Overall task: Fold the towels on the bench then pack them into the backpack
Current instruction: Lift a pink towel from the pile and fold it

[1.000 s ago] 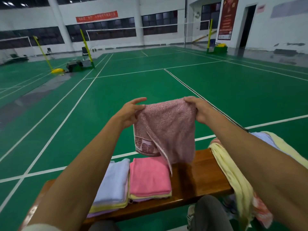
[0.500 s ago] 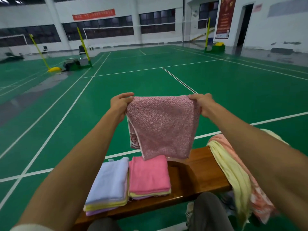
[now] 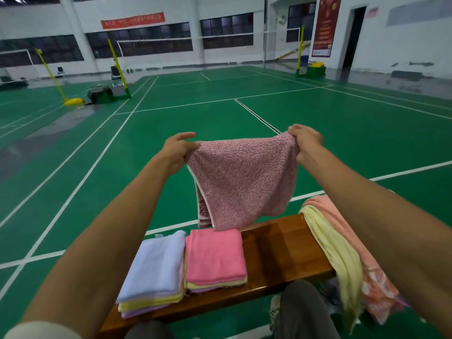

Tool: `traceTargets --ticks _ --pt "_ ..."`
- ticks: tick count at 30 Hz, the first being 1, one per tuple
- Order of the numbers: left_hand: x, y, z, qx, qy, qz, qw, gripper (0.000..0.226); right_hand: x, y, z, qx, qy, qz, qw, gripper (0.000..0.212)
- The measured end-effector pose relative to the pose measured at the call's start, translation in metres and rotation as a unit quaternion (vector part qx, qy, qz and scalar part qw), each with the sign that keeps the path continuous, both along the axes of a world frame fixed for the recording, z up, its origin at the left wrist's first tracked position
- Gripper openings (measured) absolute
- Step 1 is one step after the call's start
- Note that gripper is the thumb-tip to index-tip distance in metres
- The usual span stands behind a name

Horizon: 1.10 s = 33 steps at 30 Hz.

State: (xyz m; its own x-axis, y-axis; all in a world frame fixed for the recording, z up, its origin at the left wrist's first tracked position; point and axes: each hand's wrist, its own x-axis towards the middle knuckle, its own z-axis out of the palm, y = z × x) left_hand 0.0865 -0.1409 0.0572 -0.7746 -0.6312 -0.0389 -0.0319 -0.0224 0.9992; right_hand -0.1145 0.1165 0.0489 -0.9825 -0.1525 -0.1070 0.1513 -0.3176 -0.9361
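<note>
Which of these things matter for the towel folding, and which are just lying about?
Part of the job:
- mauve towel, held by left hand and right hand
- two folded stacks
- unfolded towels
- bench

Just there:
- net posts
- red banner

Both arms reach forward, left hand (image 3: 177, 152) and right hand (image 3: 305, 140) raised level and apart, each with fingers pinched closed.
</note>
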Motion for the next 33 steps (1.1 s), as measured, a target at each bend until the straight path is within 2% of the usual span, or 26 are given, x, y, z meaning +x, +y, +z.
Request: traceTargets --ticks 5,8,11,14,16,18,20,21,22,24,26,28,31,33 --pt "-0.006 0.009 -0.010 -0.105 -0.040 0.014 0.994 0.035 -0.006 0.013 -0.001 -0.022 -0.044 0.031 0.998 0.056" --pt "-0.013 0.009 -0.013 -0.199 -0.073 0.025 0.977 0.027 -0.003 0.019 0.002 -0.029 -0.040 0.023 0.998 0.042" --pt "-0.023 0.004 -0.017 -0.328 -0.105 0.075 0.936 0.027 -0.006 0.026 0.002 -0.014 -0.028 0.002 0.999 0.023" --pt "-0.033 0.005 -0.014 -0.381 -0.120 0.091 0.912 0.022 -0.014 0.036 0.003 0.053 0.011 -0.024 0.998 0.017" --pt "-0.041 0.007 -0.012 -0.353 -0.107 0.096 0.925 0.017 -0.018 0.044 0.004 0.099 0.043 -0.021 0.994 0.020" --pt "-0.045 0.010 -0.008 -0.251 -0.058 0.103 0.961 0.017 -0.022 0.053 0.006 0.133 0.073 -0.005 0.988 0.021" --pt "-0.047 0.015 -0.003 -0.153 -0.016 0.064 0.986 0.021 -0.026 0.061 0.009 0.178 0.116 0.019 0.977 0.026" --pt "-0.047 0.017 -0.001 -0.137 -0.011 0.030 0.990 0.027 -0.027 0.064 0.010 0.208 0.141 0.041 0.967 0.031" --pt "-0.048 0.017 0.000 -0.143 -0.019 -0.003 0.989 0.034 -0.028 0.067 0.011 0.248 0.166 0.061 0.952 0.037" --pt "-0.051 0.015 -0.002 -0.249 -0.075 -0.039 0.965 0.040 -0.028 0.071 0.014 0.359 0.220 0.088 0.903 0.039" --pt "-0.054 0.017 -0.007 -0.423 -0.143 -0.025 0.894 0.031 -0.026 0.076 0.017 0.508 0.289 0.084 0.807 0.019" --pt "-0.058 0.021 -0.013 -0.536 -0.158 0.005 0.829 0.022 -0.027 0.079 0.017 0.611 0.334 0.060 0.715 0.026" --pt "-0.058 0.034 -0.018 -0.620 -0.160 0.054 0.766 0.015 -0.018 0.084 0.015 0.678 0.386 0.014 0.626 0.021" --pt "-0.059 0.039 -0.020 -0.669 -0.184 0.082 0.715 0.016 -0.013 0.086 0.014 0.694 0.413 -0.003 0.590 0.012"
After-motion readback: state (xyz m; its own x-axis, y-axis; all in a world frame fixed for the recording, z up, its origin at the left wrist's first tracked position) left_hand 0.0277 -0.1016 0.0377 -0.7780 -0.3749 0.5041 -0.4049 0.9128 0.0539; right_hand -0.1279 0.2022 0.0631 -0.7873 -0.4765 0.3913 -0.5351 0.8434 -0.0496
